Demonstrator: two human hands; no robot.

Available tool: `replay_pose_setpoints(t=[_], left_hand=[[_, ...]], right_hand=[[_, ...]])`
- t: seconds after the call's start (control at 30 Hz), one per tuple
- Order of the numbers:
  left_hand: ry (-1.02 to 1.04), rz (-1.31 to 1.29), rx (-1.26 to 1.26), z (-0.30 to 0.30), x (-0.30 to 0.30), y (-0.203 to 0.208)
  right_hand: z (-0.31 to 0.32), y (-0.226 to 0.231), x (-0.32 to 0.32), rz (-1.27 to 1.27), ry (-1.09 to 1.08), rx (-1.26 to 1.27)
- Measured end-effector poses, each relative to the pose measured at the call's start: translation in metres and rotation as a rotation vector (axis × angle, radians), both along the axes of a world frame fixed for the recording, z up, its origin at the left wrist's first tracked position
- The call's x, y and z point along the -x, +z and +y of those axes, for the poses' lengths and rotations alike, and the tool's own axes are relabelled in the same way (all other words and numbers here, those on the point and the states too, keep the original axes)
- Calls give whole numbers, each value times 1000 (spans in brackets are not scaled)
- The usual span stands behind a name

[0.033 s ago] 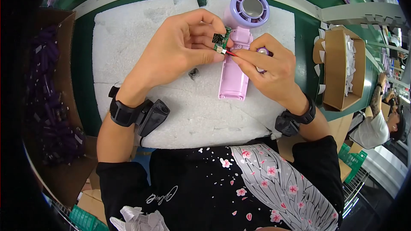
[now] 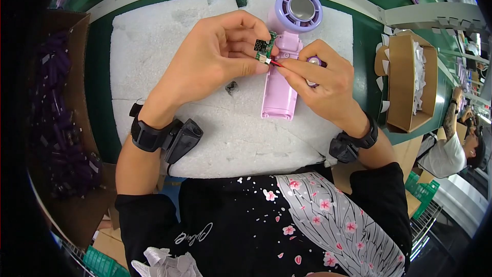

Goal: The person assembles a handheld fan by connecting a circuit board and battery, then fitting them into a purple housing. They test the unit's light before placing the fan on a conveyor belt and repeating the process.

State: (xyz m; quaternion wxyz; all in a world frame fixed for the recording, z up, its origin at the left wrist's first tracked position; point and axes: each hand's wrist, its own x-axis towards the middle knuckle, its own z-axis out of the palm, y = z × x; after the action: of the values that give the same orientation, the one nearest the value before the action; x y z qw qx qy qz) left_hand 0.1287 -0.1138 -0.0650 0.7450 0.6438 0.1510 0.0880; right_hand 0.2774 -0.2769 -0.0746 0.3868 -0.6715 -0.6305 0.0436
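My left hand (image 2: 205, 64) pinches a small green circuit board (image 2: 268, 47) by its edges between thumb and fingers. The board carries a black component and a white connector. With thumb and index finger, my right hand (image 2: 328, 79) grips a red and black wire (image 2: 277, 63) at that connector; whether the plug is fully seated I cannot tell. A purple battery cell (image 2: 313, 62) is tucked in the same hand. Beneath both hands lies a handheld fan, its pink handle shell (image 2: 279, 97) open and its round lilac head (image 2: 279, 15) at the far end.
White foam (image 2: 215, 149) covers the green bench. At left stands a cardboard box (image 2: 84, 87) of purple battery cells (image 2: 59, 118). On the right, another box (image 2: 402, 92) holds white parts. A small dark piece (image 2: 231, 88) lies on the foam. A co-worker (image 2: 443, 154) is at far right.
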Motion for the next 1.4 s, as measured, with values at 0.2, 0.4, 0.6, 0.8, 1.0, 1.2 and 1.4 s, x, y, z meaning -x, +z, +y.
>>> replay_pose_setpoints(t=[0.2, 0.4, 0.6, 0.8, 1.0, 1.2, 1.4], left_hand=[[-12, 69, -54, 2, 1, 3], [-12, 62, -213, -4, 1, 7], [29, -37, -335, -15, -1, 2], [66, 20, -351, -16, -1, 4], [89, -37, -413, -17, -1, -2], [125, -89, -547, -17, -3, -5], [95, -69, -656, -16, -3, -4]], right_hand=[[1, -1, 0, 28, -8, -31], [0, -4, -7, -23, 53, -72], [5, 5, 2, 163, -44, -108], [6, -3, -3, 57, -28, -165], [4, -4, -3, 90, -51, -143], [5, -2, -3, 73, -73, -135], [4, -2, 0, 84, -103, -89]])
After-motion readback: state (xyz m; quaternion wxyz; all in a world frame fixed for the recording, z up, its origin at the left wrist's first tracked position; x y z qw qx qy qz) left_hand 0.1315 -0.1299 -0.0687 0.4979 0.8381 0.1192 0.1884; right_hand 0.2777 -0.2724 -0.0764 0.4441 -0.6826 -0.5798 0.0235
